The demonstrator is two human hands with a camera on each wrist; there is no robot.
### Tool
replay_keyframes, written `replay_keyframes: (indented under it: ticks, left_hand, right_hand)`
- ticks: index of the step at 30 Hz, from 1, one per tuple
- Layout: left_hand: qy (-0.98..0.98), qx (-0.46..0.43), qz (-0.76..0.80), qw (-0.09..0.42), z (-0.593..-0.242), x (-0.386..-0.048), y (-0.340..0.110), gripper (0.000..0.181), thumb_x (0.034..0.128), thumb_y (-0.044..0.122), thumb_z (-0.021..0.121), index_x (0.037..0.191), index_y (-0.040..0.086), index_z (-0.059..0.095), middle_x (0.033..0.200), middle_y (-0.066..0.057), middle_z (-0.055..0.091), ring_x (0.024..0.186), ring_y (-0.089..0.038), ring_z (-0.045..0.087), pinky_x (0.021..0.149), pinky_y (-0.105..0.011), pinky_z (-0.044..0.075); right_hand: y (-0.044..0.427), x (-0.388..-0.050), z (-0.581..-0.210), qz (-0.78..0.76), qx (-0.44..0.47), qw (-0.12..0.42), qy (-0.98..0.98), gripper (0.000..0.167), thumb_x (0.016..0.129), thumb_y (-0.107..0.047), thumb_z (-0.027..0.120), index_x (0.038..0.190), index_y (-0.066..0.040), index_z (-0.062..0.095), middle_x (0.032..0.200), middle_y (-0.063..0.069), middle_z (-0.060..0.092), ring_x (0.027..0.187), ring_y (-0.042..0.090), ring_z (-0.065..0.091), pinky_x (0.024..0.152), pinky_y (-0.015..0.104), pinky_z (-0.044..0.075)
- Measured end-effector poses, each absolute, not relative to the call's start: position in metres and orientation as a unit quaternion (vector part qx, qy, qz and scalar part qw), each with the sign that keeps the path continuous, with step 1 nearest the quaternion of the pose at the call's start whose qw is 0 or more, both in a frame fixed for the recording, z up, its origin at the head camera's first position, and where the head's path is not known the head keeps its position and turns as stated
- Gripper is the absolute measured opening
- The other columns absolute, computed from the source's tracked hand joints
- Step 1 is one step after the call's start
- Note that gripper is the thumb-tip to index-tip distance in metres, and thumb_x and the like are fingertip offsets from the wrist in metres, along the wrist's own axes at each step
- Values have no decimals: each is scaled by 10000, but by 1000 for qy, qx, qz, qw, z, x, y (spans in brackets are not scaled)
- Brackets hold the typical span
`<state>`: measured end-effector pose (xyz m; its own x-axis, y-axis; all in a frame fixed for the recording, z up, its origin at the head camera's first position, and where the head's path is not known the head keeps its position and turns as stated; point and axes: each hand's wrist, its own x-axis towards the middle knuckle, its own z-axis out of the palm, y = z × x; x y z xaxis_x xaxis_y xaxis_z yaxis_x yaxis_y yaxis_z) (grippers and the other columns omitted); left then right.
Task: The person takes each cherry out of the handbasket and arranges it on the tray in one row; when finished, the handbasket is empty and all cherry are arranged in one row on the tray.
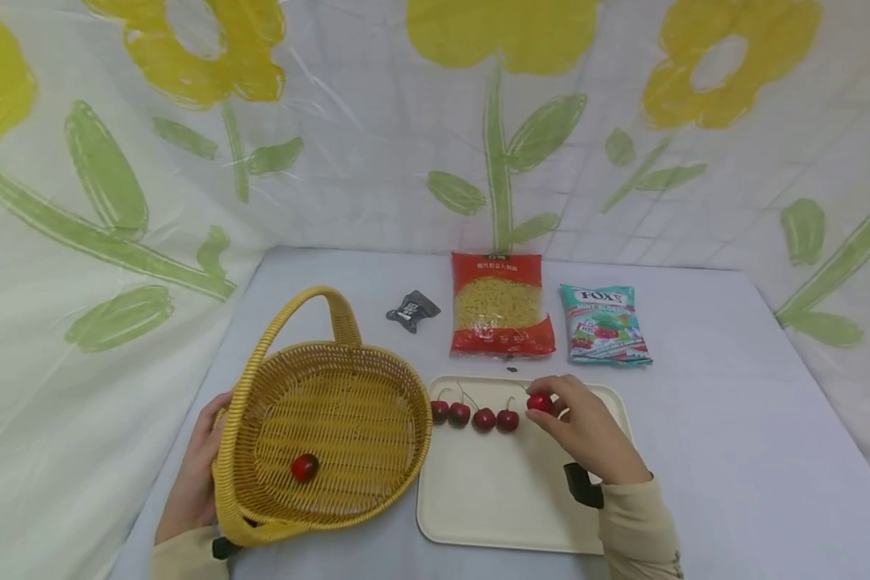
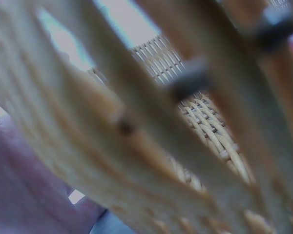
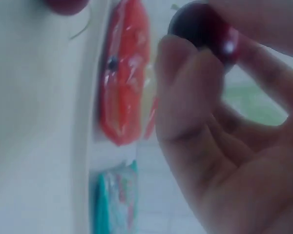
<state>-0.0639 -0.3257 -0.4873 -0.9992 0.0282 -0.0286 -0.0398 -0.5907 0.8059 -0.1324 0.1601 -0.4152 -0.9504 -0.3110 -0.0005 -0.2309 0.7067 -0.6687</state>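
Observation:
My right hand (image 1: pixel 587 427) pinches a dark red cherry (image 1: pixel 540 403) between thumb and fingers, above the cream tray (image 1: pixel 507 499). In the right wrist view the held cherry (image 3: pixel 205 31) shows at the fingertips. Left of it, several stemmed cherries (image 1: pixel 484 419) lie in a row along the tray's far side. The yellow woven basket (image 1: pixel 341 419) stands beside the tray, with one red cherry (image 1: pixel 305 467) on its bottom. At the basket's left side, my left hand (image 1: pixel 201 467) grips it near the handle's base, the fingers partly hidden. Blurred basket weave fills most of the left wrist view.
Behind the tray lie a red bag of pasta (image 1: pixel 500 306), a teal FOX'S candy bag (image 1: pixel 605 325) and a small dark packet (image 1: pixel 413 310). The basket's tall handle (image 1: pixel 261 346) arches over its left part. A flower-patterned curtain (image 1: pixel 377 161) hangs behind the table.

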Motion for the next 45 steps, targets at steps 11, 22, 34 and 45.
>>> replay_keyframes:
  ticks: [11, 22, 34, 45]
  left_hand:
    - [444, -1, 896, 21, -489, -65, -326, 402, 1061, 101, 234, 1447, 188, 309, 1253, -5, 539, 990, -124, 610, 773, -246, 548]
    - [418, 2, 908, 21, -491, -63, -326, 405, 1061, 92, 225, 1445, 177, 321, 1250, -20, 551, 995, -138, 614, 781, -252, 548]
    - [402, 11, 915, 26, -489, -63, -326, 410, 1059, 77, 204, 1444, 171, 309, 1241, -31, 553, 993, -144, 619, 787, -252, 549]
    - [430, -7, 903, 30, -484, -63, -324, 395, 1060, 85, 230, 1431, 191, 313, 1244, -11, 529, 996, -125, 615, 791, -245, 546]
  right_hand:
    - [168, -126, -434, -361, -61, 148, 919, 277, 858, -91, 705, 1094, -64, 562, 1041, 74, 646, 846, 168, 629, 672, 278, 521]
    - [161, -128, -450, -348, -29, 182, 919, 254, 830, -74, 731, 1012, -49, 555, 889, 46, 630, 799, 154, 605, 659, 281, 520]
    - [160, -132, -458, -353, -42, 158, 921, 285, 830, -114, 744, 1027, -44, 551, 880, 47, 621, 761, 139, 586, 643, 271, 486]
    - [159, -131, -456, -321, -57, 142, 935, 505, 831, -151, 748, 1239, 5, 495, 1057, 124, 588, 794, 161, 573, 628, 273, 483]
